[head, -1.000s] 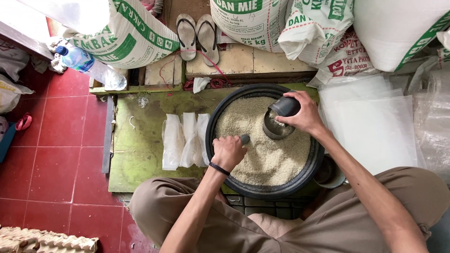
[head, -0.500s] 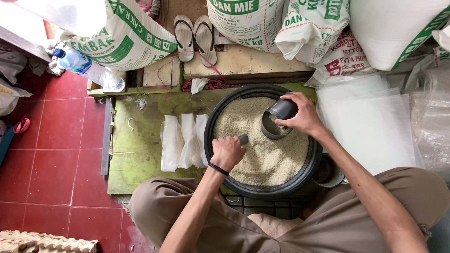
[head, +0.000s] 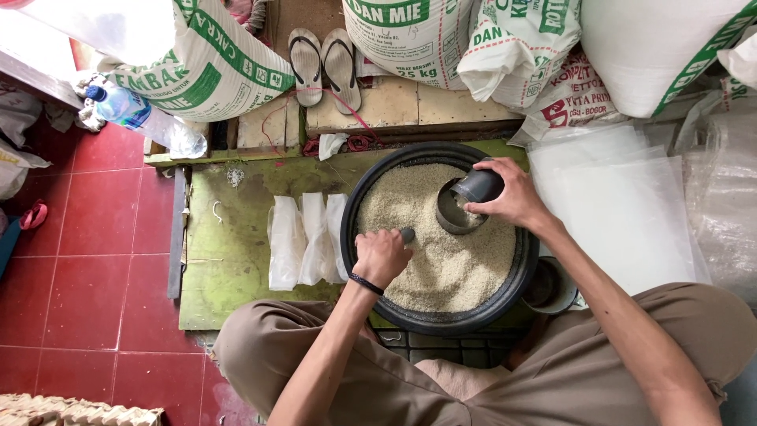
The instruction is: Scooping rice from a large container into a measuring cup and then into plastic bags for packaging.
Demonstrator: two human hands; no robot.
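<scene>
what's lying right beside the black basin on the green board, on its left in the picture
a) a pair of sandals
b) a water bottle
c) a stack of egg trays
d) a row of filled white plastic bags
d: three white bags lie side by side on the green board, right against the rim of the black basin of pale grain, close to the left hand.

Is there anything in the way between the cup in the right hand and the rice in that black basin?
Nothing visible is. The right hand holds the grey cup directly over the rice in the black basin, with no object between them. The left hand rests on the rice to the cup's lower left, clear of it.
</scene>
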